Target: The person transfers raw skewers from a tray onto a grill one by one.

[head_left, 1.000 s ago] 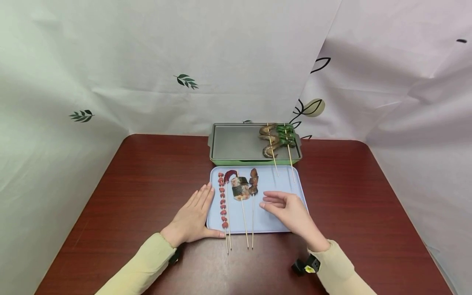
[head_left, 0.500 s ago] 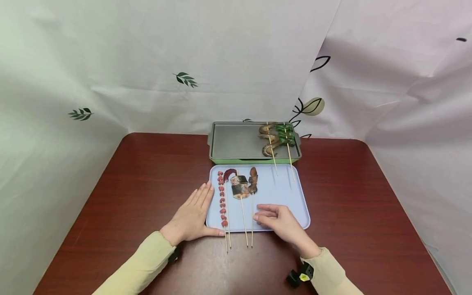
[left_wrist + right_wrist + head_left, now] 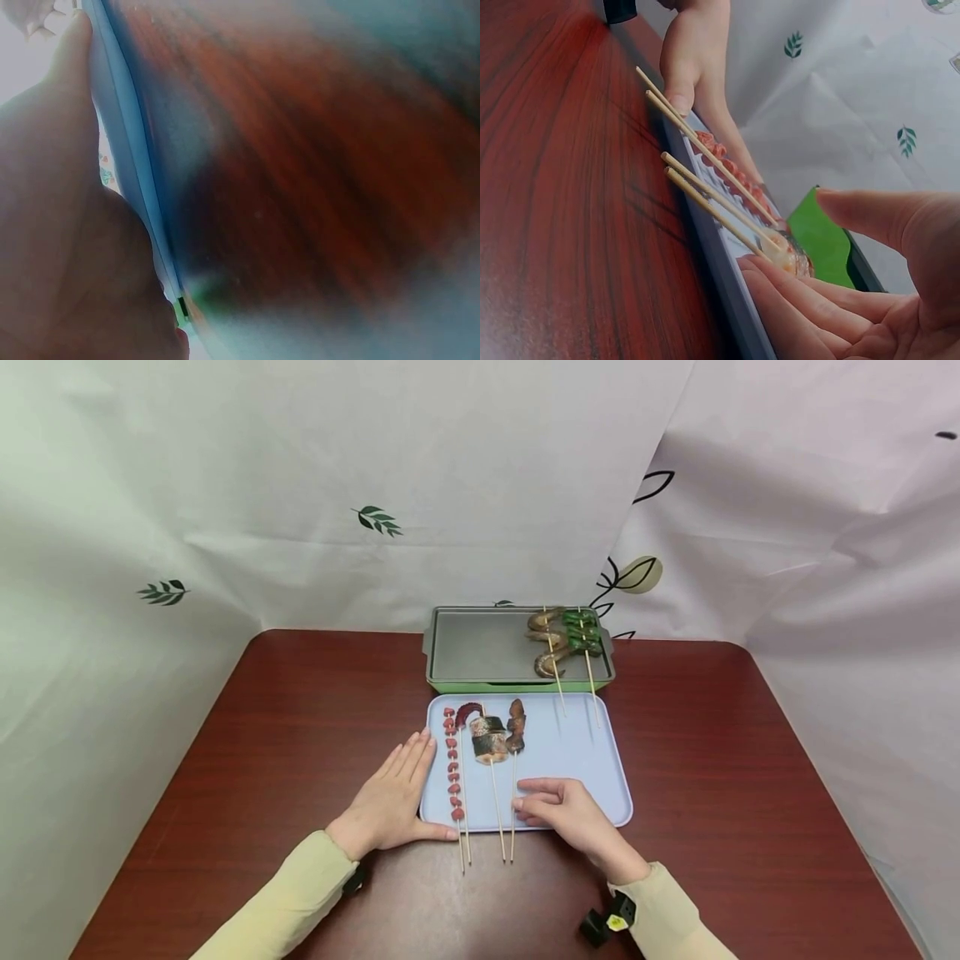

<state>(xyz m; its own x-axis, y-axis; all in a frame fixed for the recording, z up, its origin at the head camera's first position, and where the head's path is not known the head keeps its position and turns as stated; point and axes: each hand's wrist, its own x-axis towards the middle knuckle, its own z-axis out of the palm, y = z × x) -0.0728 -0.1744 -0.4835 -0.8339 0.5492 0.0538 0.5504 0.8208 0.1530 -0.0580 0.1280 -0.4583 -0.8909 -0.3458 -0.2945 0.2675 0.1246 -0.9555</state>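
My left hand lies with straight fingers along the left edge of the blue tray, its thumb at the front corner. Four kinds of skewer lie on the tray: a skewer of small red pieces, one with a dark red curled tentacle, one with thick fish chunks and a brown meat skewer. Their sticks jut over the front edge. My right hand is beside the meat skewer's stick, fingertips close to it. In the right wrist view its thumb stands apart from its fingers.
Behind the tray stands a green grill with a grey pan. A skewer of curled brown pieces and a green pepper skewer lie at its right, sticks overhanging the tray. White cloth hangs behind the brown table.
My right hand has moved left and toward the front of the tray, up to the meat skewer's stick. The left hand and the skewers stay in place.
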